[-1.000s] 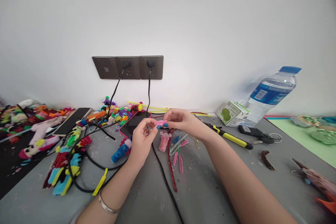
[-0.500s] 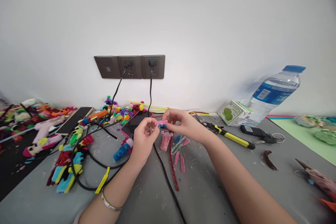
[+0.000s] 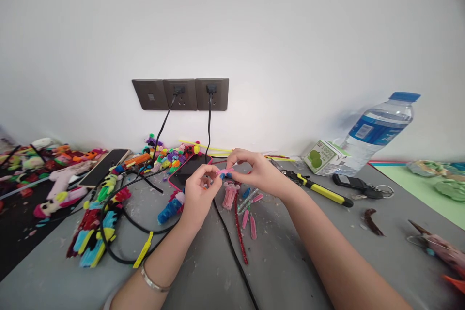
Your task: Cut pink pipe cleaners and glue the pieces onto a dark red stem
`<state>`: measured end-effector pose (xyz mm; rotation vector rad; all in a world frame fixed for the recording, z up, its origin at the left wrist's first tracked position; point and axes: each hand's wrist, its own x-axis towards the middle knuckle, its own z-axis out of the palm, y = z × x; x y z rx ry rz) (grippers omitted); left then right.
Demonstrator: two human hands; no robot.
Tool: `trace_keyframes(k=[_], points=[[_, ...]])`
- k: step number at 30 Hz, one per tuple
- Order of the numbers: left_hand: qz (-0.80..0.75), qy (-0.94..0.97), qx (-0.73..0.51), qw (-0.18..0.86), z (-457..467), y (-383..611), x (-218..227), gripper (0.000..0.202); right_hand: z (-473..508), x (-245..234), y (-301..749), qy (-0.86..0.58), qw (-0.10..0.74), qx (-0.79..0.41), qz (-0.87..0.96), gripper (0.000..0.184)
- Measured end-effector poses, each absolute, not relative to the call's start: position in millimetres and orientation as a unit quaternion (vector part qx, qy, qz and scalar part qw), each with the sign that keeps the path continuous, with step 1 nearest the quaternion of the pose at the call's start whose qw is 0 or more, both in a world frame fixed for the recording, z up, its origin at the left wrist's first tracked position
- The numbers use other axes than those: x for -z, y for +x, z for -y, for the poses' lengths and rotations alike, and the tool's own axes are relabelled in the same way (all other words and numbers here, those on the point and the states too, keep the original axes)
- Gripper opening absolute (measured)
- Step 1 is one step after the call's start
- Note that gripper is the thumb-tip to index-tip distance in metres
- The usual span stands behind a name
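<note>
Between the fingertips of both hands is a short pink pipe cleaner piece (image 3: 225, 171). My left hand (image 3: 201, 191) pinches its left end between thumb and fingers. At its right end, my right hand (image 3: 254, 170) grips it the same way. Just below the fingertips lies a pink fuzzy bundle (image 3: 229, 195) on the grey table (image 3: 203, 271). Beside it are a long red tinsel stem (image 3: 240, 232), a silvery tinsel stem (image 3: 247, 201) and several small pink loops (image 3: 253, 227). A blue fuzzy figure (image 3: 169, 210) rests left of my left wrist.
Black cables (image 3: 228, 237) cross the table. Yellow-handled pliers (image 3: 323, 191), a green-and-white box (image 3: 321, 157), a leaning water bottle (image 3: 378, 131) and a key fob (image 3: 352, 185) are on the right. Colourful pipe cleaner figures (image 3: 98, 232) and a phone (image 3: 105, 167) lie left. Scissors (image 3: 436, 244) sit far right.
Both hands stay at nearly the same spot, still pinching the pink piece, with slight finger shifts. The whole view has shifted slightly.
</note>
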<state>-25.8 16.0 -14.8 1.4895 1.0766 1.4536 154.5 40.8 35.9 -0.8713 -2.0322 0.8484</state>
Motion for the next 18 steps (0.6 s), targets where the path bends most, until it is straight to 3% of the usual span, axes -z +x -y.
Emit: trace_keyframes(k=[11, 18], points=[[-0.396, 0.581, -0.576, 0.417, -19.5, -25.8, 16.7, 0.017, -42.5, -34.8, 155.5, -0.341, 0.389, -0.336, 0.787, 0.008], [-0.413, 0.593, -0.570, 0.392, -20.0, -26.9, 15.4, 0.015, -42.1, -35.2, 155.2, -0.333, 0.384, -0.337, 0.793, 0.009]])
